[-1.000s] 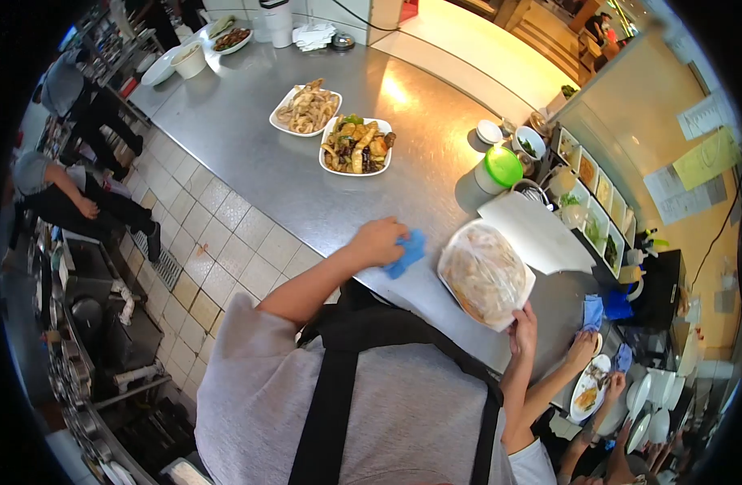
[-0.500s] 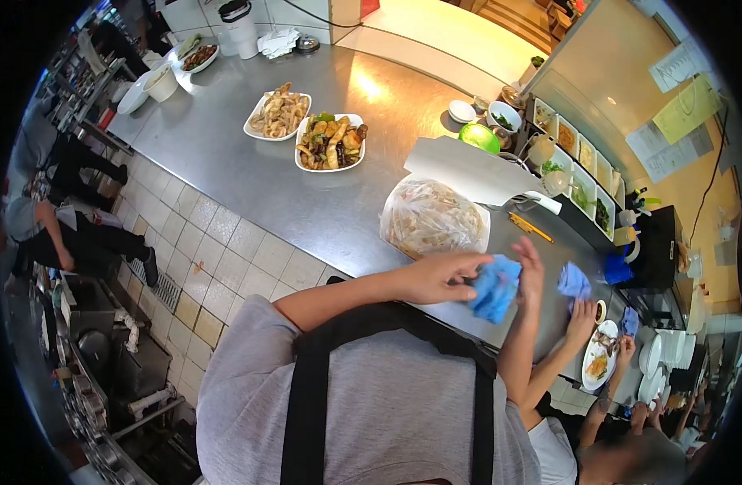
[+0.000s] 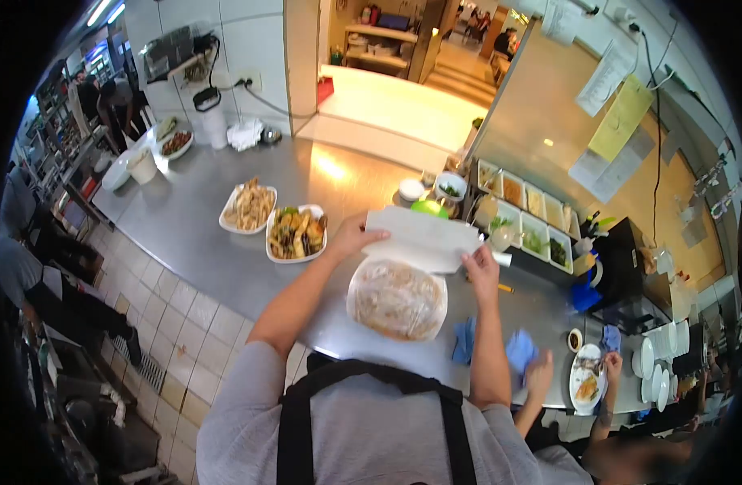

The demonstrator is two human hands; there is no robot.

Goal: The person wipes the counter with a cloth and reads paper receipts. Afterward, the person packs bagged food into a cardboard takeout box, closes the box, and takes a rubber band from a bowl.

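Observation:
A white container (image 3: 398, 300) of food under clear plastic film stands on the steel counter in front of me. Its white lid (image 3: 423, 239) is raised on the far side. My left hand (image 3: 360, 237) grips the lid at its left end, thumb on top. At the other end my right hand (image 3: 481, 265) has its fingers closed on the lid's edge. A blue cloth (image 3: 464, 340) lies beside my right forearm, partly hidden by it. Two white dishes of food, one pale (image 3: 249, 206) and one mixed (image 3: 297, 234), sit left of my left hand.
Ingredient trays (image 3: 534, 231) line the back right, near a green lid (image 3: 428, 209) and small bowls. A co-worker's hand (image 3: 538, 375) is by a second blue cloth (image 3: 520, 351); another's is at an oval plate (image 3: 587, 377). Floor tiles (image 3: 195, 311) show at left.
Both hands have moved from the blue cloth to the lid's two ends. The cloth now lies on the counter. The view has tilted up, showing more of the wall and opening.

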